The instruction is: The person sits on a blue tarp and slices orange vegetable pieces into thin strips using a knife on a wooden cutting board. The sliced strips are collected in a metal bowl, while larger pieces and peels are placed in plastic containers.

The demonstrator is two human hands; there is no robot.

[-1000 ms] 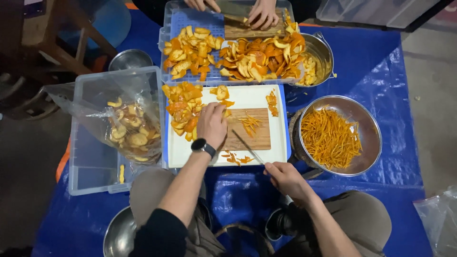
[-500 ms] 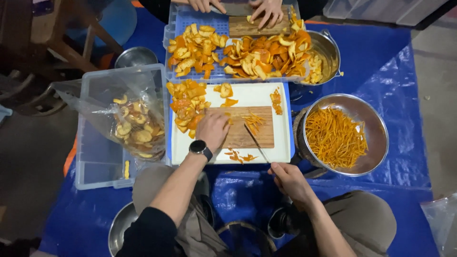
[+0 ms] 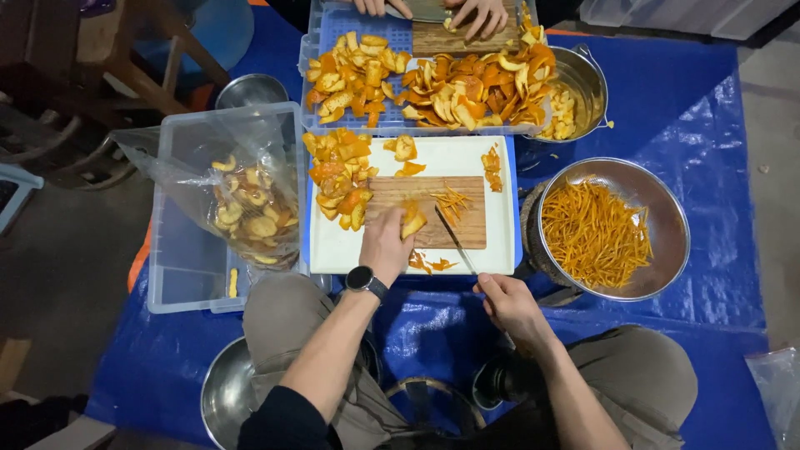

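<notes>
My left hand (image 3: 388, 242), with a black watch on the wrist, holds an orange peel piece (image 3: 411, 218) down on the wooden cutting board (image 3: 462, 225). My right hand (image 3: 507, 302) grips a knife (image 3: 454, 239) whose blade lies across the board beside the peel. A few thin peel strips (image 3: 451, 202) lie on the board. The board sits on a white tray (image 3: 497, 250), with a pile of orange peels (image 3: 338, 173) at the tray's left.
A steel bowl (image 3: 663, 205) of shredded peel stands at the right. A clear bin (image 3: 179, 267) holding a plastic bag of peels (image 3: 250, 208) is at the left. Another person's hands (image 3: 477, 12) work at a far board behind a tray of peels (image 3: 433, 79). Blue tarp (image 3: 700, 108) covers the floor.
My left hand has slid toward me and now holds a peel piece on the board. The view has shifted slightly; my right hand keeps the knife.
</notes>
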